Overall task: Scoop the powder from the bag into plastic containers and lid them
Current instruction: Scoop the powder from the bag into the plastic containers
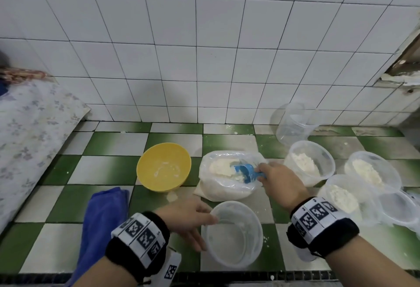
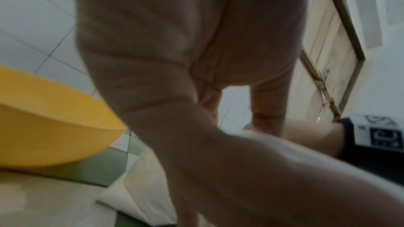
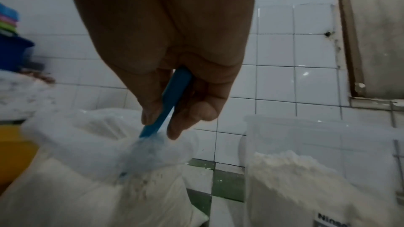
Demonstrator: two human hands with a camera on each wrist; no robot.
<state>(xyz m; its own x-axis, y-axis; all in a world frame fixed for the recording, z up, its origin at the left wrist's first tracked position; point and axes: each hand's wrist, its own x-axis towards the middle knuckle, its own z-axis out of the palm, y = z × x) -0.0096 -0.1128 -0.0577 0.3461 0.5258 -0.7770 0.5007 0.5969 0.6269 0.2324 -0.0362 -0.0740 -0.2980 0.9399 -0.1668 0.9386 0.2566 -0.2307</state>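
Note:
In the head view a clear bag of white powder [image 1: 223, 186] lies open on the green and white tiles. My right hand [image 1: 276, 178] reaches into its mouth and grips the handle of a blue scoop [image 1: 244, 172], whose bowl rests on the powder. The right wrist view shows that right hand [image 3: 174, 115] curled round the scoop handle [image 3: 172, 96] above the bag [image 3: 87, 187]. Nearer to me stands an empty clear container [image 1: 234, 239]. My left hand [image 1: 200, 225] holds its left rim, thumb on the edge and fingers down the outer wall. The left wrist view is blurred.
A yellow bowl [image 1: 163, 166] stands left of the bag, with a blue cloth [image 1: 102, 223] in front of it. On the right are three clear containers holding powder [image 1: 309, 161], some clear lids [image 1: 400, 209] and an empty tub [image 1: 293, 123] by the tiled wall. A patterned cloth [image 1: 29, 132] covers the far left.

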